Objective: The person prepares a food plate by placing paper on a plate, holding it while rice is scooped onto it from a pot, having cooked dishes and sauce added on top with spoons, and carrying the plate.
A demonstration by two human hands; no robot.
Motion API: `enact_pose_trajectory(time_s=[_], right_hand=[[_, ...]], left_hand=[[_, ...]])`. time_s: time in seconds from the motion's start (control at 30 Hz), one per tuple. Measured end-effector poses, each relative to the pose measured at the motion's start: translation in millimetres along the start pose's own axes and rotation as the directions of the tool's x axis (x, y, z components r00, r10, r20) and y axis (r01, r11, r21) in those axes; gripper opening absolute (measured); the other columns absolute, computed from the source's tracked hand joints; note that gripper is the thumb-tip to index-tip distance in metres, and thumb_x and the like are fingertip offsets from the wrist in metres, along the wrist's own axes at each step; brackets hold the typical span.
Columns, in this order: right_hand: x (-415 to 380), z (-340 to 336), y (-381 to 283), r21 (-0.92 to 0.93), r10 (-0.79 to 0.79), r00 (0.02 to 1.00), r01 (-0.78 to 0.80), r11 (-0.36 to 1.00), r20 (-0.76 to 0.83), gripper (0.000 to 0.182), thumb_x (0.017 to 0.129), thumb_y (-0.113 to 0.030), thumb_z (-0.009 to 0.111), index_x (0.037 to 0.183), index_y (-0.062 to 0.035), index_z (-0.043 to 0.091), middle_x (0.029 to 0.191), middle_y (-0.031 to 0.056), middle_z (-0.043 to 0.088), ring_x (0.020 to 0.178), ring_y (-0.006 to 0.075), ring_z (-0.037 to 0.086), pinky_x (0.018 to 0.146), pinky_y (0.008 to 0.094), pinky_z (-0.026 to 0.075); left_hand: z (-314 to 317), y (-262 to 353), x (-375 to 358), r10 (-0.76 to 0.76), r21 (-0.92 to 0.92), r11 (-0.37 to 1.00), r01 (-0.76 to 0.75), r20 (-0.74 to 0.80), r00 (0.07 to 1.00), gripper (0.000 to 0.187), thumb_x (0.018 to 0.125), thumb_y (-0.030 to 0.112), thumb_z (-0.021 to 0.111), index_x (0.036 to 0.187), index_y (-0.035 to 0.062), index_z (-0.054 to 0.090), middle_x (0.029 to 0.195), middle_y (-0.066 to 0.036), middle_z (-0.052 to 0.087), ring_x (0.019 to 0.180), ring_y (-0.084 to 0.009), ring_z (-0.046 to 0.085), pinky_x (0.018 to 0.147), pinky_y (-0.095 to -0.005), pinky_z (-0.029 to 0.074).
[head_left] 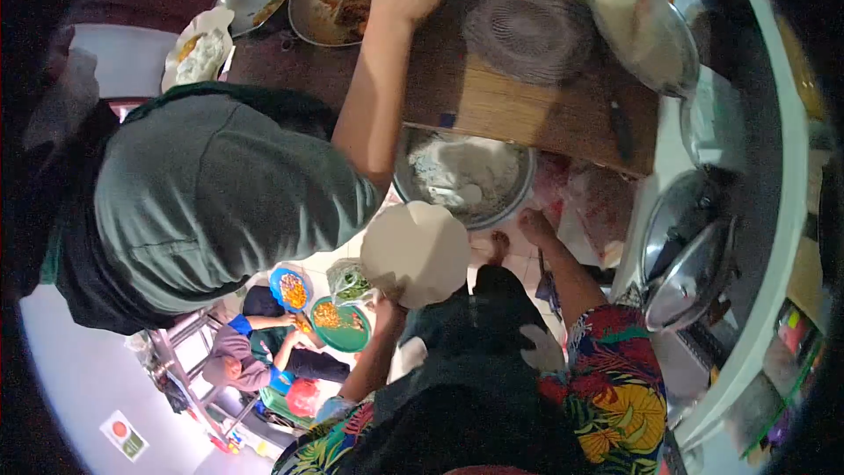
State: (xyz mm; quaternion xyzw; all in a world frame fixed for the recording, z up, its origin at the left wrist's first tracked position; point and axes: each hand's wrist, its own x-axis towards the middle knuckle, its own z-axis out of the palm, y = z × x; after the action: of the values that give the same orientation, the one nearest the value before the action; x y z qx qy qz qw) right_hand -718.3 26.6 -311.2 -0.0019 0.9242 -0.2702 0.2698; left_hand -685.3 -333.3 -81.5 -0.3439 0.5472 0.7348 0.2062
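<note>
My left hand [389, 310] grips the lower edge of a cream plate [415, 251] with a wavy rim; nothing lies on the plate. My right hand [537, 229] is beside the pot's lower right edge with its fingers curled in; whatever is inside them, if anything, is hidden. Beyond the plate stands a large metal pot [530, 185] holding white rice [479, 158]. A white scoop [453, 194] lies on the rice.
A co-worker's arm [378, 88] reaches across from the left into a pan [308, 4]. The wooden table [501, 110] bears a mesh food cover [527, 31] and a knife [622, 127]. Metal lids [690, 286] stand at right. Another person [251, 361] sits lower left near a green tray [341, 339].
</note>
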Motion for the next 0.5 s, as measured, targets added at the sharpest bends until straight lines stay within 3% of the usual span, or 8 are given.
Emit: enact_pose_trajectory(time_s=[0.03,0.13,0.2,0.27,0.3,0.33,0.37,0.5], right_hand=[[25,52,38,-0.138,-0.057,0.994,0.043,0.99,-0.093,0.017,0.075,-0.018,0.053,0.08,-0.002,0.058,0.081,0.0166,0.059,0.074,0.0293,0.058,0.066,0.0385,0.046],[50,4,6,-0.181,-0.087,0.994,0.097,0.979,0.061,0.021,0.077,-0.02,0.051,0.085,-0.0019,0.058,0.078,0.0173,0.058,0.074,0.0313,0.057,0.066,0.0382,0.045],[66,-8,-11,0.258,0.226,0.951,-0.277,0.926,0.21,0.022,0.077,-0.02,0.05,0.085,-0.0015,0.058,0.077,0.0164,0.058,0.073,0.0321,0.057,0.065,0.0395,0.045],[78,15,-10,0.145,0.091,0.995,-0.097,0.985,0.049,0.02,0.077,-0.019,0.049,0.081,-0.0015,0.058,0.075,0.0157,0.057,0.07,0.0311,0.057,0.063,0.0398,0.045],[84,28,-8,0.001,-0.065,0.991,0.065,0.998,-0.117,0.018,0.077,-0.017,0.049,0.077,-0.0014,0.058,0.073,0.015,0.056,0.067,0.03,0.057,0.062,0.0401,0.045],[103,54,4,0.013,-0.054,0.99,0.057,0.998,-0.128,0.018,0.077,-0.017,0.049,0.077,-0.0014,0.058,0.073,0.015,0.056,0.067,0.03,0.057,0.062,0.0401,0.045],[125,96,23,-0.153,-0.09,0.995,0.095,0.984,0.034,0.016,0.077,-0.015,0.048,0.074,-0.0022,0.058,0.072,0.0141,0.056,0.066,0.03,0.056,0.061,0.0402,0.045],[152,116,-35,-0.293,-0.136,0.965,0.2,0.935,0.225,0.013,0.073,-0.011,0.049,0.069,-0.0023,0.058,0.076,0.0161,0.056,0.071,0.031,0.056,0.066,0.0415,0.045]], left_hand=[[-1,-10,-3,-0.102,-0.129,0.987,0.091,-0.078,0.992,0.041,0.083,0.01,0.05,0.12,0.0018,0.033,0.113,-0.013,0.046,0.102,-0.0269,0.05,0.082,-0.0399,0.047],[-5,-42,-4,-0.146,-0.164,0.978,0.128,-0.103,0.984,0.044,0.082,0.006,0.049,0.121,0.0036,0.031,0.115,-0.015,0.045,0.101,-0.0277,0.05,0.082,-0.042,0.047],[-5,-49,-9,-0.172,-0.188,0.971,0.146,-0.126,0.977,0.044,0.081,0.006,0.049,0.121,0.0042,0.032,0.115,-0.015,0.044,0.101,-0.0273,0.05,0.081,-0.0413,0.047],[-27,-79,-2,-0.182,-0.197,0.968,0.154,-0.13,0.975,0.044,0.081,0.005,0.049,0.121,0.0048,0.032,0.116,-0.015,0.044,0.1,-0.0268,0.05,0.08,-0.0405,0.047],[-62,-118,7,0.053,0.253,0.967,-0.027,-0.093,0.994,0.042,0.081,0.005,0.049,0.119,0.0047,0.034,0.114,-0.015,0.045,0.099,-0.0262,0.051,0.078,-0.0388,0.047],[-85,-138,22,0.25,0.638,0.735,-0.23,0.061,0.966,0.039,0.08,0.006,0.049,0.117,0.0046,0.035,0.112,-0.014,0.047,0.098,-0.0256,0.051,0.077,-0.0372,0.047],[-56,-103,14,-0.16,-0.151,0.979,0.138,-0.15,0.976,0.033,0.081,0.006,0.05,0.111,0.0039,0.038,0.106,-0.012,0.049,0.095,-0.0245,0.052,0.076,-0.0345,0.047],[-89,-119,31,-0.149,-0.138,0.982,0.126,-0.172,0.974,0.033,0.081,0.005,0.05,0.111,0.0069,0.038,0.103,-0.01,0.05,0.094,-0.0229,0.052,0.078,-0.0356,0.046]])
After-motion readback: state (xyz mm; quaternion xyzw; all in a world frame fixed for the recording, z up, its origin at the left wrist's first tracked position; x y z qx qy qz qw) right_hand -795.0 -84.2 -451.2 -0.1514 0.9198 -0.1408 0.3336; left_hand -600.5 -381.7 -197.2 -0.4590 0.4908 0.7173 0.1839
